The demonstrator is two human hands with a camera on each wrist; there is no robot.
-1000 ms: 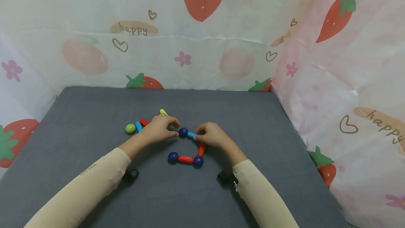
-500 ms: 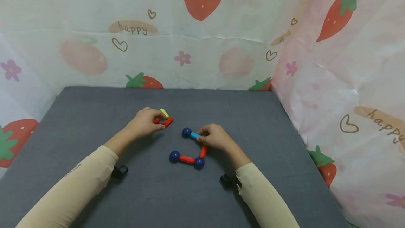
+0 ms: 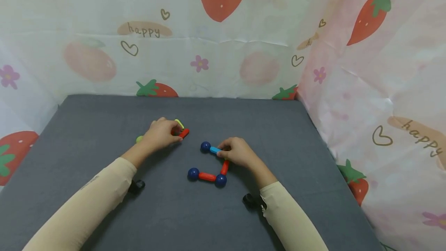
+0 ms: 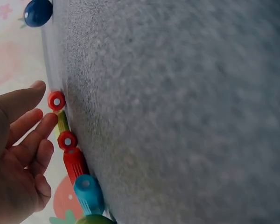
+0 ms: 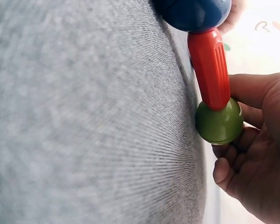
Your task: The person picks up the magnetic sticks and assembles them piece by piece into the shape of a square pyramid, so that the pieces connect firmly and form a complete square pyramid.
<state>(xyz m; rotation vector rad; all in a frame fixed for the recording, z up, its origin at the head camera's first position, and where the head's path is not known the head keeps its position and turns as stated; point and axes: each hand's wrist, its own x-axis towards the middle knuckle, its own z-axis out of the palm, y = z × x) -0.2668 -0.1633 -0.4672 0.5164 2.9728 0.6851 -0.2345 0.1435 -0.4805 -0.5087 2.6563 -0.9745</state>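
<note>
Current Grip and Part Layout

Your right hand [image 3: 237,151] has its thumb and fingers curled around the held green ball [image 5: 219,122], pinching it. This ball is a corner of a ball-and-rod assembly near the middle of the gray tabletop [image 3: 292,146].

From the held ball, the light-blue rod [image 3: 214,150] leads left to the far navy ball [image 3: 205,147]. The side red rod [image 3: 224,167] runs toward you to the corner navy ball [image 3: 221,181]. From that corner, the front red rod [image 3: 207,177] extends left to the end navy ball [image 3: 193,174]. The two end balls stand apart, leaving the assembly open on its left side.

Your left hand [image 3: 160,134] is at the loose pieces, left of the assembly and farther from you. Its thumb and fingers are spread, with a gap between the tips, about the loose red rod [image 3: 184,133]; you cannot tell whether they touch it. Just beyond that rod lies the yellow-green rod [image 3: 179,123]. The left wrist view also shows another red rod [image 4: 75,164], with the loose blue rod [image 4: 89,193] just beside it. Your left hand partly hides the loose green ball [image 3: 139,139] in the head view.
</note>
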